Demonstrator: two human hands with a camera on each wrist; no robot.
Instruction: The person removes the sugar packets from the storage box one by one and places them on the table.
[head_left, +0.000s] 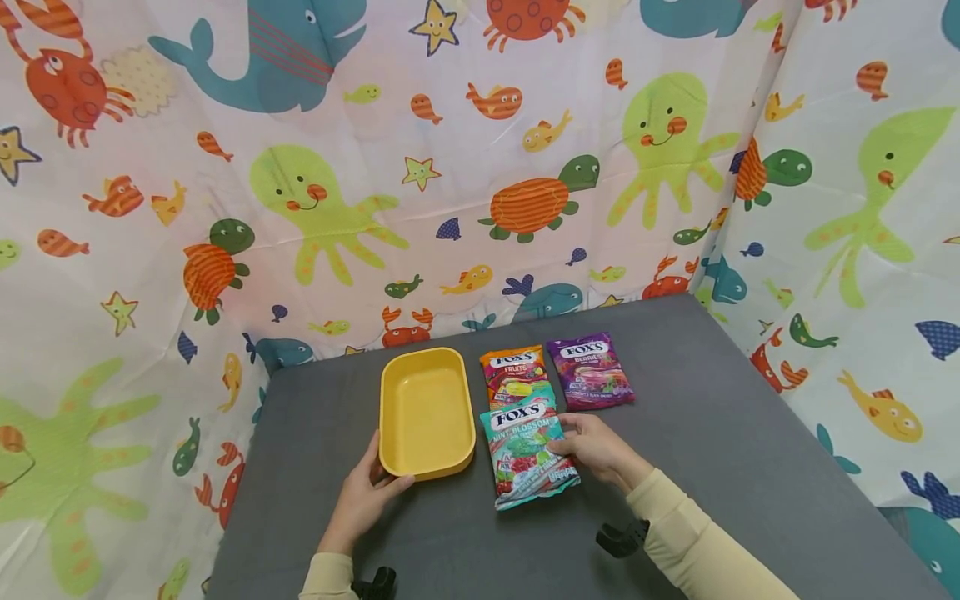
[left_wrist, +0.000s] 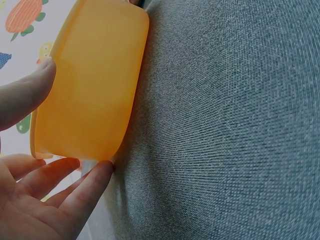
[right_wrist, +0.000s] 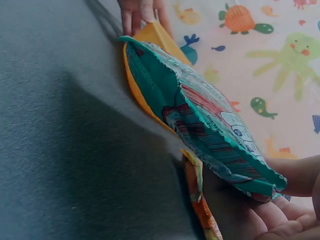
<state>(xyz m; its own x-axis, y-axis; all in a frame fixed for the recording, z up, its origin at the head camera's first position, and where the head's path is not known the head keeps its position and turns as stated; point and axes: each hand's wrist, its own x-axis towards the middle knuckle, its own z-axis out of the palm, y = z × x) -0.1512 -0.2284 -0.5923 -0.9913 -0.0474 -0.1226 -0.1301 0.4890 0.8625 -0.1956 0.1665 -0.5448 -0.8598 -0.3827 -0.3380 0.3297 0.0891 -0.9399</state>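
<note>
A teal FOX'S Mint Blossom candy bag point(head_left: 527, 454) is lifted off the table, pinched at its right edge by my right hand point(head_left: 600, 448). The right wrist view shows that candy bag point(right_wrist: 200, 117) edge-on, with my right thumb and fingers on either side of its end. My left hand point(head_left: 365, 496) holds the near left corner of a yellow plastic container point(head_left: 427, 404), thumb on the near wall and fingers along the left side. The container has nothing in it. An orange FOX'S Fruits candy bag point(head_left: 513, 371) lies partly hidden behind the teal one.
A purple FOX'S Berries candy bag point(head_left: 591, 372) lies at the back right, beside the orange one. The grey cloth-covered table point(head_left: 712, 417) meets a hanging curtain point(head_left: 450, 208) printed with sea animals. Both wrists wear black camera mounts.
</note>
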